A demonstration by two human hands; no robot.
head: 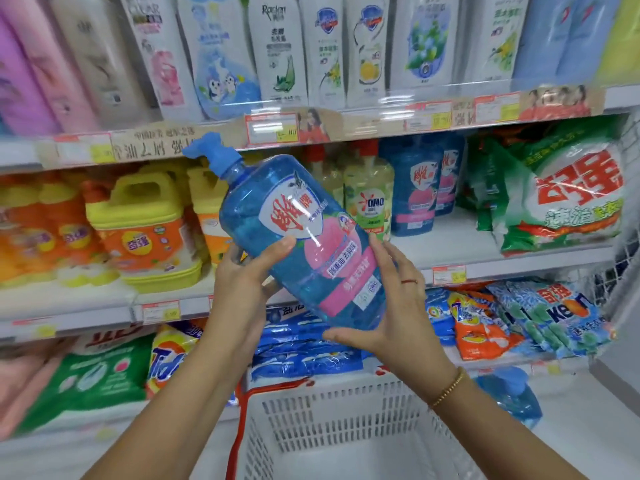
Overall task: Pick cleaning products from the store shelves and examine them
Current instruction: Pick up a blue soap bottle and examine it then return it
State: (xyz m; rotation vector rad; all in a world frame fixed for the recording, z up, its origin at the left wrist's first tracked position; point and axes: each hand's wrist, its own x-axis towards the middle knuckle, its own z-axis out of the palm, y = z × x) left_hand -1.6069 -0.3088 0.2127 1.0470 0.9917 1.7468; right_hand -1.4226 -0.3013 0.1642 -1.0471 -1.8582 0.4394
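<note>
Blue pump bottle is tilted, pump up-left, in front of the middle shelf. Yellow-orange jugs left, green detergent bag right. White basket below, well apart. Left hand grips its side, thumb across the label; right hand clasps the base.

Both forearms raised; left hand, right hand gripping, fingers curled.

two hands (left, right), one held blue bottle, one white basket
</note>
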